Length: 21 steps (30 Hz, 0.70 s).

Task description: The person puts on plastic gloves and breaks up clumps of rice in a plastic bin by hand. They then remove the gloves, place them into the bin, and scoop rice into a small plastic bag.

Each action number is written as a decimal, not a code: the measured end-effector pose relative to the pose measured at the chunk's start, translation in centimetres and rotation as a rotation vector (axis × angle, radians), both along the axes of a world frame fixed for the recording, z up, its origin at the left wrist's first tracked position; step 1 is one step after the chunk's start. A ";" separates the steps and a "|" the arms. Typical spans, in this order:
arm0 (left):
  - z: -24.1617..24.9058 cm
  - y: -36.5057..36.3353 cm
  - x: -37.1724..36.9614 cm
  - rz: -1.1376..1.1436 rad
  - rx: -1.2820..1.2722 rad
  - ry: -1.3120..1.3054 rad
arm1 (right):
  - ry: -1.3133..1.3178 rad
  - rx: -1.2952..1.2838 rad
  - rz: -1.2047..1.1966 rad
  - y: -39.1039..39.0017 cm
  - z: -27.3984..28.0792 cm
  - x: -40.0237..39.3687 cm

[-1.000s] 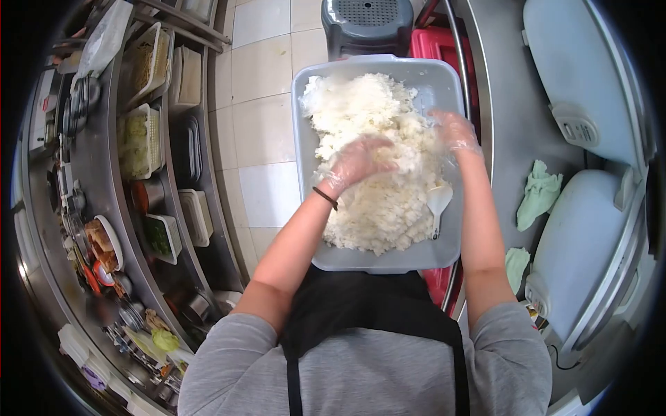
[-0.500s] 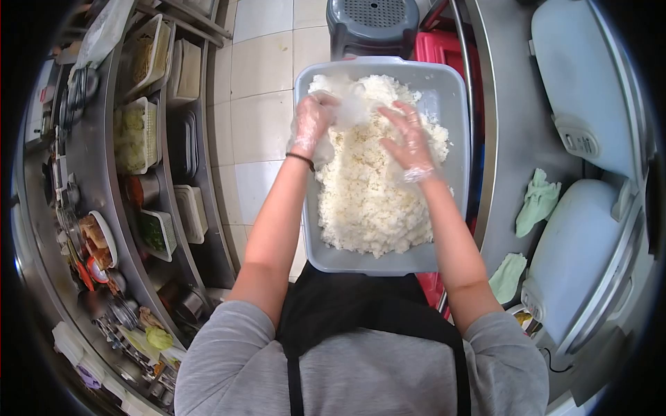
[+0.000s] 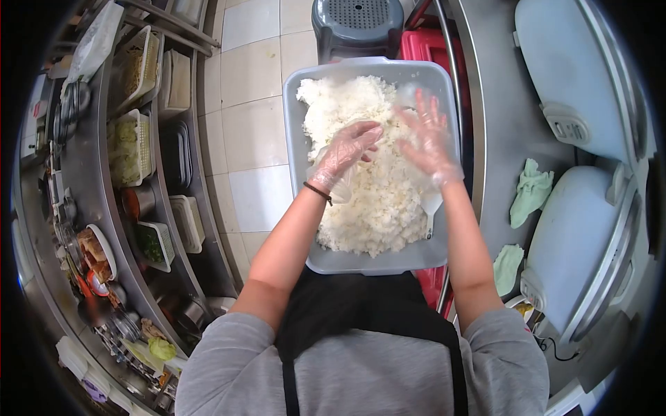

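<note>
A large grey tub (image 3: pixel 296 239) holds a heap of white cooked rice (image 3: pixel 378 218). Over the middle of the rice is my left hand (image 3: pixel 347 152), in a clear plastic glove, its fingers stretched out and slightly curved with a gap to the thumb. My right hand (image 3: pixel 429 142), also gloved and a little blurred, is spread wide above the tub's right side, palm down. Below its wrist, a white handle with a hole in its end (image 3: pixel 431 220) lies at the right edge of the rice; the rest of it is hidden by my hand and wrist.
A grey stool (image 3: pixel 357 24) stands beyond the tub, beside a red container (image 3: pixel 423 47). To the right, a steel counter (image 3: pixel 489 149) carries two large pale-blue lidded cookers (image 3: pixel 579 243) and green cloths (image 3: pixel 531 193). Steel shelving with food baskets (image 3: pixel 144 149) lines the left.
My left hand has moved right and nearer to me, and its closed fingers have opened out. My right hand has shifted right and spread wider. The white handle now shows below it.
</note>
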<state>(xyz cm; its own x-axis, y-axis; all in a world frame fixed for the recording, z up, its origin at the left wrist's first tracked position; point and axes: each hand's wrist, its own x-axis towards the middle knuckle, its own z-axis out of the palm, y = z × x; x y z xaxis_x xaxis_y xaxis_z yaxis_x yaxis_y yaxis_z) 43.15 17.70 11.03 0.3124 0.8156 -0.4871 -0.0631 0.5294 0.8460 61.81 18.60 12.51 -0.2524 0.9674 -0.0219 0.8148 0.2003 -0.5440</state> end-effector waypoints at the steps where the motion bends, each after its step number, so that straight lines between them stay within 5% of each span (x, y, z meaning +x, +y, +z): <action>1: 0.3 0.1 0.1 -0.038 0.015 -0.085 | 0.000 0.000 -0.002 -0.7 0.7 -0.8; 6: 0.6 0.9 1.2 -0.013 0.044 -0.173 | -0.226 0.003 0.305 -2.7 1.6 -2.3; 21: -0.6 3.8 -2.1 -0.100 0.213 0.263 | -0.240 0.093 0.399 -3.7 2.7 -2.5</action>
